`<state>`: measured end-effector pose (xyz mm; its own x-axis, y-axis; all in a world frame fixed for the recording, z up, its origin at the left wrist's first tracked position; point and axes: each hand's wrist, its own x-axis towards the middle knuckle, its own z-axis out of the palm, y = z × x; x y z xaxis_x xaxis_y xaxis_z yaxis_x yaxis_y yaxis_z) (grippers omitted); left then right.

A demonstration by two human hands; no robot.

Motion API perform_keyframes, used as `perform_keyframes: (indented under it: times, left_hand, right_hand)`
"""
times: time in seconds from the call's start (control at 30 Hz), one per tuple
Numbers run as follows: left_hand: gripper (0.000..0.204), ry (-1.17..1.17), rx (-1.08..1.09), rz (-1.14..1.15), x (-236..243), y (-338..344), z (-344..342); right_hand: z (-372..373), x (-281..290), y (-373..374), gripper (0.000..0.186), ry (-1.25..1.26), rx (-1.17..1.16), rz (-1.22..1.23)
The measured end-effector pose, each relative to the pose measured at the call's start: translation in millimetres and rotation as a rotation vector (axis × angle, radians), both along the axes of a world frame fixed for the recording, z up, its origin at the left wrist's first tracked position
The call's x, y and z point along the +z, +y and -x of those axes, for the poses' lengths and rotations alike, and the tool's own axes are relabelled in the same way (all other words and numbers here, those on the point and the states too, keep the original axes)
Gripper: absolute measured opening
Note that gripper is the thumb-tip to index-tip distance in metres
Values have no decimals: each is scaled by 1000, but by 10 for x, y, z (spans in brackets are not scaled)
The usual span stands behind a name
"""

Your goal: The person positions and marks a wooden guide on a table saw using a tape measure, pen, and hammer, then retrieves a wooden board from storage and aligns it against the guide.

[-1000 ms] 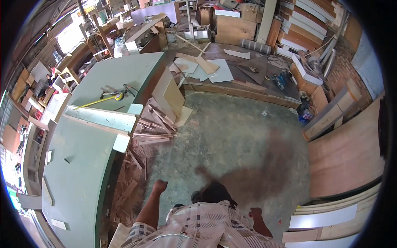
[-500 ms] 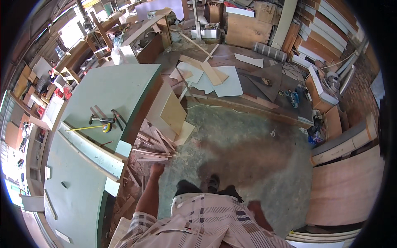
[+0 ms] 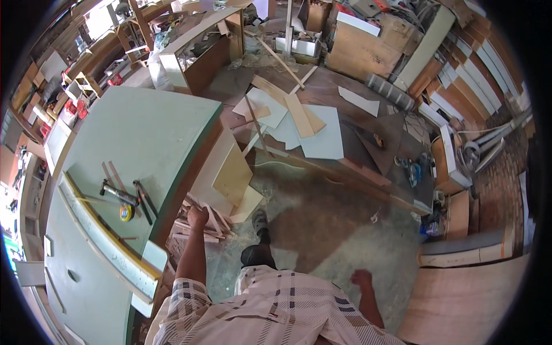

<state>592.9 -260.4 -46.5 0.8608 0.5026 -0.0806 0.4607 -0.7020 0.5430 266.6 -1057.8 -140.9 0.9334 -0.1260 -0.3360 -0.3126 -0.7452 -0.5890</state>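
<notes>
My left hand (image 3: 198, 215) hangs with curled fingers beside the green-topped workbench, above a heap of wood offcuts (image 3: 214, 225); nothing shows in it. My right hand (image 3: 362, 278) swings low over the floor at the right, fingers loosely closed and holding nothing I can see. On the workbench (image 3: 155, 123) lie a hammer (image 3: 119, 194), a pair of dark-handled pincers (image 3: 146, 201), a yellow tape measure (image 3: 126, 213) and thin wood strips. A long, narrow pale panel with a yellowish edge (image 3: 109, 241) rests at the bench's near side.
Pale boards (image 3: 233, 175) lean against the bench end. Ahead, a low dark platform (image 3: 362, 135) bears white sheets (image 3: 319, 129), wood strips and blue power tools (image 3: 413, 171). Stacked planks (image 3: 466, 80) and a large plywood sheet (image 3: 460, 305) stand at the right. Concrete floor (image 3: 339, 230) runs between.
I have stepped forward, with one foot now out ahead. My left hand has risen along the bench edge, and my right hand has swung forward into fuller view.
</notes>
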Motion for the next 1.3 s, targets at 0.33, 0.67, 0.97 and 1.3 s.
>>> perform_keyframes:
  times: [0.33,0.67,0.97,1.3]
  left_hand:
    - [87,345,145,-157,-411,721,-1285]
    - [92,208,310,-77,-1078,721,-1371]
    - [65,486,305,-162,-473,421,-1544]
    - [18,433,3,-63,-938,572,-1674]
  right_hand:
    - [-1708,1487,2046,17,417,211,179]
    - [-3222,2117,1857,17,467,-599,-254]
    - [-3573,2276,1997,18,522,-556,-209]
    - [-3610,2496,2191,15,617,-568,-123]
